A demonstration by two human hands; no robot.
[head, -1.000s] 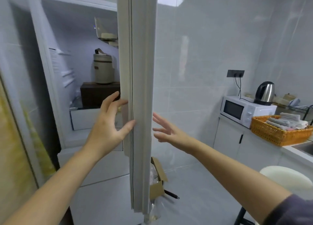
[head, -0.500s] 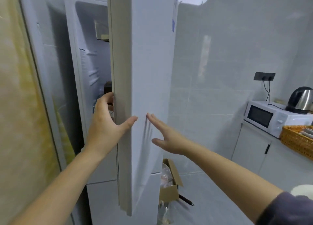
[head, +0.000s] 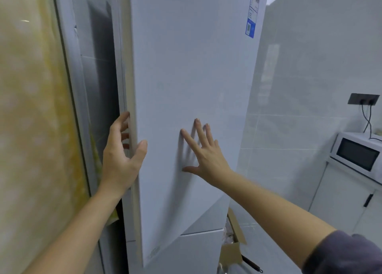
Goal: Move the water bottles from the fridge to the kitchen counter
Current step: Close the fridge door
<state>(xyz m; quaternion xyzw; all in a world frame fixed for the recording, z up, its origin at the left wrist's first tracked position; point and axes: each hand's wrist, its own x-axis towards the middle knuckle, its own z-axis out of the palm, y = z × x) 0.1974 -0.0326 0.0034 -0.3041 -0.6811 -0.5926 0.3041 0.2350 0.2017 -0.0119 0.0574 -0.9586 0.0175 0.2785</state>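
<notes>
The white fridge door [head: 186, 77] fills the middle of the view, swung almost against the fridge body, so the inside is hidden. No water bottles are in view. My left hand [head: 122, 156] sits at the door's left edge, with the thumb on the front face and loose fingers reaching round the edge into the narrow gap. My right hand [head: 202, 151] lies flat on the door's front, fingers spread and straight, pressing on it.
A yellow patterned panel [head: 31, 129] stands close on the left. A white microwave [head: 357, 156] sits on white cabinets [head: 341, 195] at the right, under a wall socket [head: 363, 99]. On the floor beside the fridge's lower door [head: 186, 253] is an open cardboard box [head: 233, 251].
The fridge door has swung from wide open to nearly closed, hiding the shelves. My right hand went from hovering to flat on its front. My view turned left; kettle and basket left the frame.
</notes>
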